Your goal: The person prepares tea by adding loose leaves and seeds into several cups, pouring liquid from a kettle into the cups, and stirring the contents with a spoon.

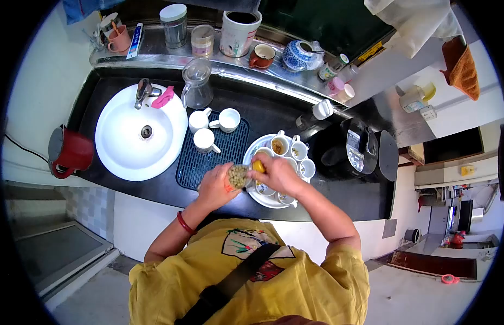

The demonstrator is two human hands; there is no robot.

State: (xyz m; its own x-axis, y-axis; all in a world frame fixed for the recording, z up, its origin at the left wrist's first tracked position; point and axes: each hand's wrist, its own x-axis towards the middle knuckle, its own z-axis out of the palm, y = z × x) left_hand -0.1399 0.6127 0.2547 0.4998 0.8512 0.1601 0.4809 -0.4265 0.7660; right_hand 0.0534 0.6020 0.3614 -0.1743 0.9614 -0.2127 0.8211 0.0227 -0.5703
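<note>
My left hand point(215, 189) is wrapped round a clear jar point(238, 176) filled with small pale greenish pieces, held over the counter's front. Close beside the jar's mouth, my right hand point(279, 173) has its fingers closed on a yellow object point(258, 166), perhaps a lid. Under and beyond the right hand lies a round white tray point(257, 199) with several white cups; one cup point(279, 145) shows brownish dry contents. Left of the tray, three white cups, one of them nearest me point(204, 140), rest on a dark slatted drying mat point(187, 172).
A white sink point(114, 157) with a tap point(143, 93) lies left, a red pitcher point(73, 151) beyond it. A glass jug point(198, 89) stands behind the mat. Jars and a blue-white teapot point(298, 56) line the ledge. A black appliance point(344, 149) stands right.
</note>
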